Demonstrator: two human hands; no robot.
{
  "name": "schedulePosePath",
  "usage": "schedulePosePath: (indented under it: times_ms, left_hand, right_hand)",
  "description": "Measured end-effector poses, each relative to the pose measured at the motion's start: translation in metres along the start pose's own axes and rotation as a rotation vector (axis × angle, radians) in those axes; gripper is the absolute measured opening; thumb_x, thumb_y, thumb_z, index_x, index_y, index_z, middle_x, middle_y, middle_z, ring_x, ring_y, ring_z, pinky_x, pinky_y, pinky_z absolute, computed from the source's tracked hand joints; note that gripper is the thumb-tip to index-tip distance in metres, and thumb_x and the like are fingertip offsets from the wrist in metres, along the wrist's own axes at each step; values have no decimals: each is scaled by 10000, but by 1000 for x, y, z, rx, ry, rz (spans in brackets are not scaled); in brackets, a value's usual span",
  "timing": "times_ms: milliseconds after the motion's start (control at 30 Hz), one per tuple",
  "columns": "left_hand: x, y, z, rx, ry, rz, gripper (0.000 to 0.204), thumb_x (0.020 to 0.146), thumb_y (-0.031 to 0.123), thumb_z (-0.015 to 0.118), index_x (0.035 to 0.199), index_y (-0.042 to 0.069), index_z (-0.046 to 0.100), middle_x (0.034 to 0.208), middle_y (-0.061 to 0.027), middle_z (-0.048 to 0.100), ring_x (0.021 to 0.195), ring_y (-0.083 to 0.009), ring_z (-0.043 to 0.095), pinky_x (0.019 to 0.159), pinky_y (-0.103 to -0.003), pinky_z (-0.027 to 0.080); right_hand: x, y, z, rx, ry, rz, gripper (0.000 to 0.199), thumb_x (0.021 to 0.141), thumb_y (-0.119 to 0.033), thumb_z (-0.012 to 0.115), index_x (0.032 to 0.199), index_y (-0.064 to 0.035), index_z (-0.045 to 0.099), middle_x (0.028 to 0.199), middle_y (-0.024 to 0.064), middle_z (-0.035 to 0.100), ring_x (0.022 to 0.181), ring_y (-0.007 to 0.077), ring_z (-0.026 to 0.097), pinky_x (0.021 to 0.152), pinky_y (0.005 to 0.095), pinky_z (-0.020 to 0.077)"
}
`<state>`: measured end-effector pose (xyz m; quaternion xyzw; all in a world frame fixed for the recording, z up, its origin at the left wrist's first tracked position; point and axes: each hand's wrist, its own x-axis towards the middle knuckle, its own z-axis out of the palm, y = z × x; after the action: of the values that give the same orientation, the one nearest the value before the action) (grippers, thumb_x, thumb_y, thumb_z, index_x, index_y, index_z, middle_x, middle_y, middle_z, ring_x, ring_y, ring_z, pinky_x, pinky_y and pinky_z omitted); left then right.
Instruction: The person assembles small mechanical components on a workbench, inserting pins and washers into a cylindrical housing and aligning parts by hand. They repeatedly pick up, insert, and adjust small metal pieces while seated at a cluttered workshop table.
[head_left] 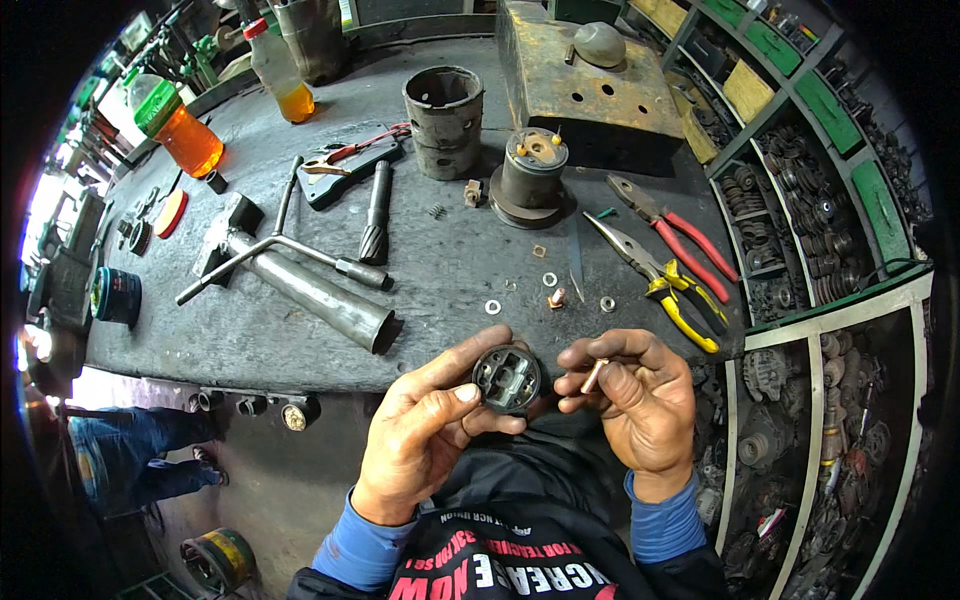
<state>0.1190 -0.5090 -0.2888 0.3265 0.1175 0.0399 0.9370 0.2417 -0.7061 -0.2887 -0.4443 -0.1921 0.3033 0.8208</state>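
The left hand [420,415] grips the round black housing [507,379] by its rim, recessed face up, near the front edge of the tabletop [425,290]. The right hand [640,400] pinches a small copper-coloured bolt [595,375] between thumb and fingers, beside the housing. Hold the housing steady; a light, square pinch should aid alignment and prevent drops.

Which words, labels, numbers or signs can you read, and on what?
Black clothing: large white and red lettering, partly readable; I won't copy it out.
Bottle with green label: any print is too small to read.
Dark green tub: any print is too blurred to read.
Round black part in the left hand: no readable writing.
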Motion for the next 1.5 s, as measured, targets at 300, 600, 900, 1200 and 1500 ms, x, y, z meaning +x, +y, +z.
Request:
schedulePosePath:
  times_ms: [300,600,900,1200,1500]
  left_hand:
    - [3,3,1,52,11,10,680,1000,152,591,1560,-152,353,1459,-327,565,1203,-398,699,902,-412,660]
    - [3,0,0,22,-2,34,649,986,109,602,1545,-140,386,1450,-322,574,1207,-379,700,928,-435,654]
    - [4,-2,5,44,12,-14,646,983,114,586,1539,-149,389,1440,-314,581,1196,-348,705,916,-431,659]
    - [4,0,6,29,-4,-36,665,991,141,599,1545,-150,375,1423,-308,591,1175,-339,710,912,-420,657]
    - [3,-3,-3,-48,-99,-59,667,1042,201,622,1552,-147,367,1311,-274,667,1099,-316,740,908,-375,635]
  right_hand:
    - [4,4,6,-187,25,-205,244,926,-16,785,1151,31,701,1129,176,722,989,228,746,854,348,659]
    - [4,-2,20,-710,53,-421,353,852,52,840,1176,17,704,1101,113,674,971,156,691,810,279,595]
    - [5,-15,31,-938,30,-454,308,820,47,853,1090,0,713,984,110,686,814,130,677,675,258,557]
    - [6,-15,32,-944,9,-479,280,791,51,857,1044,9,744,980,136,688,817,161,681,679,283,556]
    - [6,-30,35,-840,-147,-393,323,755,43,866,1059,-15,772,997,154,724,899,249,731,757,359,592]
